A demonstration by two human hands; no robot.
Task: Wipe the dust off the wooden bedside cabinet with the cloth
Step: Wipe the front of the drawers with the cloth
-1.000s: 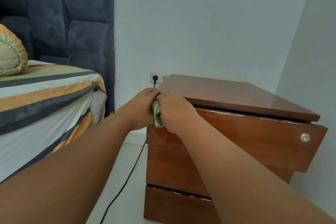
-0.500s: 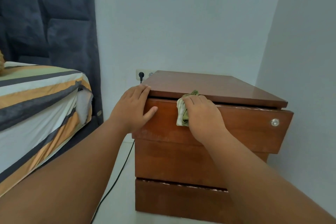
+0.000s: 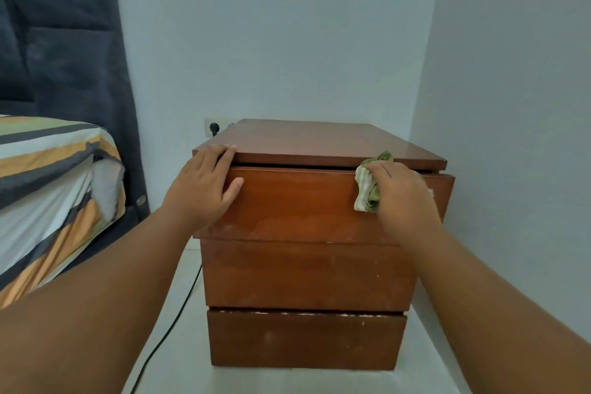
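The wooden bedside cabinet (image 3: 307, 272) stands in the corner, reddish-brown, with stacked drawer fronts. My right hand (image 3: 403, 198) presses a crumpled green-and-white cloth (image 3: 367, 189) against the right end of the top drawer front, just under the cabinet top. The drawer's round knob is mostly hidden behind that hand. My left hand (image 3: 204, 189) lies flat on the cabinet's upper left corner, fingers over the top edge and thumb on the drawer front, holding nothing.
A bed with a striped sheet (image 3: 48, 189) lies to the left, a dark padded headboard (image 3: 64, 41) behind it. A wall socket with a black plug (image 3: 214, 128) sits behind the cabinet; its cable (image 3: 172, 323) runs down across the white floor. A wall (image 3: 511, 137) is close on the right.
My right hand has slid the cloth rightward along the top drawer front, from the left end to the right end. My left hand let go of the cloth and rests on the left corner.
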